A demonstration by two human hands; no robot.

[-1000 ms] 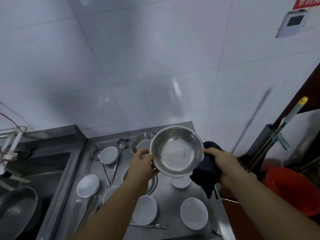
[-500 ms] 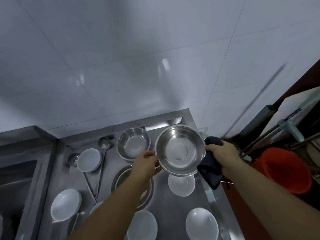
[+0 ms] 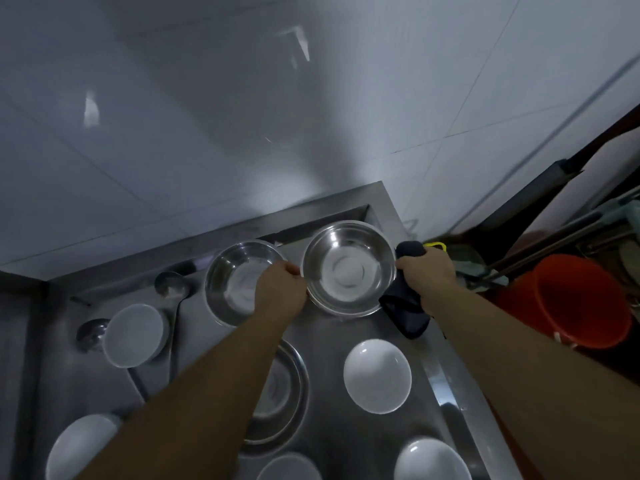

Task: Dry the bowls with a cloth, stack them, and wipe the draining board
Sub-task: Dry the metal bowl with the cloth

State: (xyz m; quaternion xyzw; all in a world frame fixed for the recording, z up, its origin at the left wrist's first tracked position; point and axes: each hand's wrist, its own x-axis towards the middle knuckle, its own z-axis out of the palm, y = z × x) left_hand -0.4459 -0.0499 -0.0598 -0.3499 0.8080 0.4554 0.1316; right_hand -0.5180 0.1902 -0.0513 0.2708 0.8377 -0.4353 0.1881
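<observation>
Between the two hands, at the far right corner of the draining board (image 3: 349, 424), sits a steel bowl (image 3: 349, 268), mouth up and held by its rim on both sides. The left hand (image 3: 281, 293) has its fingers (image 3: 290, 270) curled onto the bowl's left rim, pinching it there. The right hand (image 3: 429, 275) grips the right rim with its fingers wrapped around a dark cloth (image 3: 405, 315), so the cloth is pressed between those fingers and the bowl; the rest of the cloth hangs below the wrist and down over the board's right edge. Whether the bowl rests on the board or is held just above it I cannot tell.

Just left of the left fingers, a second steel bowl (image 3: 239, 282) stands upright on the board, partly covered by that hand. Under the left forearm lies a steel dish (image 3: 284, 403), mostly hidden. Nearer the person than the right fingers, a white bowl (image 3: 377, 375) sits alone, and another white bowl (image 3: 431, 460) is cut by the bottom edge. Far to the left of the left fingers, a white bowl (image 3: 134, 335) lies beside two ladles (image 3: 171, 284), with one more white bowl (image 3: 79, 445) at the lower left. Well to the right of the right fingers, off the board, stands a red bucket (image 3: 578, 299).
</observation>
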